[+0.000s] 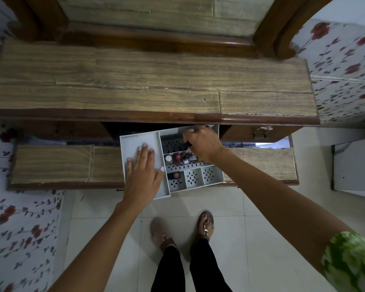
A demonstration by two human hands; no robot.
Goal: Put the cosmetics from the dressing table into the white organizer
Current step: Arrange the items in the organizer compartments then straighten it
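The white organizer lies tilted on the lower shelf of the dressing table, partly under the top's front edge. My left hand rests flat and open in its large left compartment. My right hand reaches into the far right part and is closed on a dark cosmetic beside a row of dark tubes. The middle row holds a white-capped jar, a red-capped bottle and other small bottles. One dark item with a red top sits in a small front cell.
The wood-grain dressing table top carries nothing, with a mirror frame behind it. The lower shelf extends to both sides of the organizer. Floral fabric lies at the left, and my sandalled feet stand on white tiles.
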